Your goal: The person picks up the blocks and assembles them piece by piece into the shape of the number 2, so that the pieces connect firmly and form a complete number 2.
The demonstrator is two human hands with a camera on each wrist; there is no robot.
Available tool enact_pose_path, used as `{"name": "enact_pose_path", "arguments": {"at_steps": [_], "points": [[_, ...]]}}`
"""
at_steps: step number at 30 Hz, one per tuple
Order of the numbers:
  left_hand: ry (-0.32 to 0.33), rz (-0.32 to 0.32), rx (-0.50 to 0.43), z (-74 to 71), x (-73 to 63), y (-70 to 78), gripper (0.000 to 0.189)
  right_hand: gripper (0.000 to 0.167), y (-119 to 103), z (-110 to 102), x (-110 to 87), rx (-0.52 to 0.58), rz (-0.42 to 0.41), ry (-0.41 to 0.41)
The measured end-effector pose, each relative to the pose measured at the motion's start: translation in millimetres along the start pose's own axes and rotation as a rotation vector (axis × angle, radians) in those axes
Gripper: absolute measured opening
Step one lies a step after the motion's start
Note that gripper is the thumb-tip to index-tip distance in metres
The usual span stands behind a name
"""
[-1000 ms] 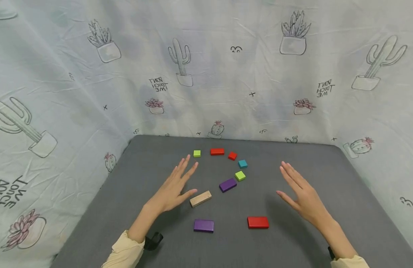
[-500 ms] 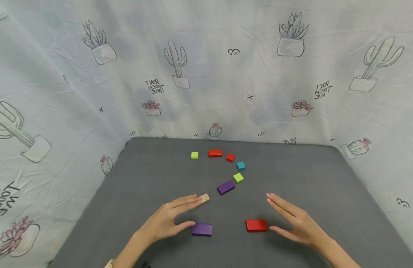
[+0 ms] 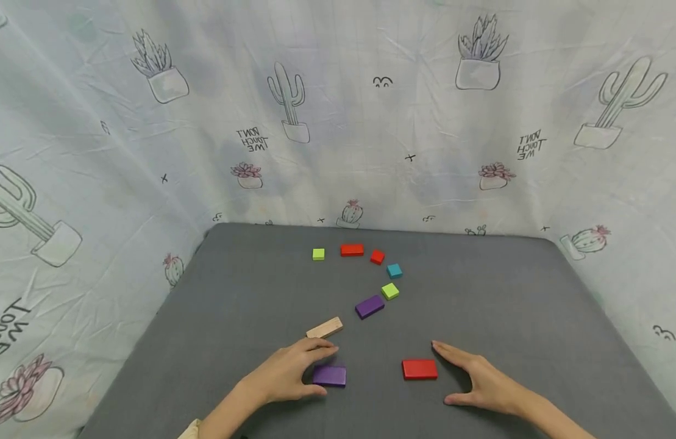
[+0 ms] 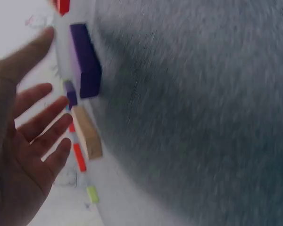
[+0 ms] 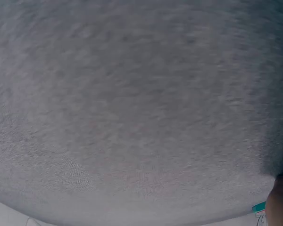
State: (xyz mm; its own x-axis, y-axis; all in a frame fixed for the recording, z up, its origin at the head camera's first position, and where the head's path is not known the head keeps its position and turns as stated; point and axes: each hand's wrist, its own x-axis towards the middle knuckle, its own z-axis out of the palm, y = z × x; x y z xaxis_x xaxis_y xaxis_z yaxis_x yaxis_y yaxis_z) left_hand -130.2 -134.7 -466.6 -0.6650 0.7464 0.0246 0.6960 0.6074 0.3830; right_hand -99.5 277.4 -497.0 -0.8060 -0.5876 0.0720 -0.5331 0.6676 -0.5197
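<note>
My left hand [image 3: 283,373] is beside the near purple block [image 3: 332,377], with fingers above its far edge and the thumb at its near left corner. In the left wrist view that purple block [image 4: 86,70] lies on the grey cloth, and a gap shows between it and the relaxed fingers. Just beyond the fingertips sits a plain wooden block [image 3: 325,328]. To the right of a red block [image 3: 419,369], my right hand [image 3: 483,383] is held with thumb and fingers spread apart, not touching it. Only a small, dark part of the right hand [image 5: 279,207] shows in the right wrist view.
Farther back on the grey table [image 3: 250,280] lie another purple block [image 3: 369,306], green blocks [image 3: 389,291] [image 3: 318,254], a blue block [image 3: 394,271] and smaller red pieces [image 3: 352,250] [image 3: 377,256]. A cactus-print curtain [image 3: 338,110] encloses the back and sides.
Both hands have come down and back toward the near blocks. The left is now around the purple block's left end, the right beside the red block. The blocks have stayed put.
</note>
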Motion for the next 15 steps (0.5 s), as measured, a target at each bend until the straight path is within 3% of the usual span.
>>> {"name": "enact_pose_path", "arguments": {"at_steps": [4,9,15], "points": [[-0.03,-0.019,0.0,8.2,5.6,1.5,0.054,0.091,-0.1,2.3,1.1,0.028,0.035,-0.024],[-0.004,0.0,-0.066,13.3,13.8,-0.8,0.035,0.093,-1.1,0.9,1.7,0.042,0.068,-0.046],[0.019,0.03,-0.114,12.8,22.8,-2.5,0.034,0.093,-1.2,-0.2,0.7,0.046,0.075,-0.051]]}}
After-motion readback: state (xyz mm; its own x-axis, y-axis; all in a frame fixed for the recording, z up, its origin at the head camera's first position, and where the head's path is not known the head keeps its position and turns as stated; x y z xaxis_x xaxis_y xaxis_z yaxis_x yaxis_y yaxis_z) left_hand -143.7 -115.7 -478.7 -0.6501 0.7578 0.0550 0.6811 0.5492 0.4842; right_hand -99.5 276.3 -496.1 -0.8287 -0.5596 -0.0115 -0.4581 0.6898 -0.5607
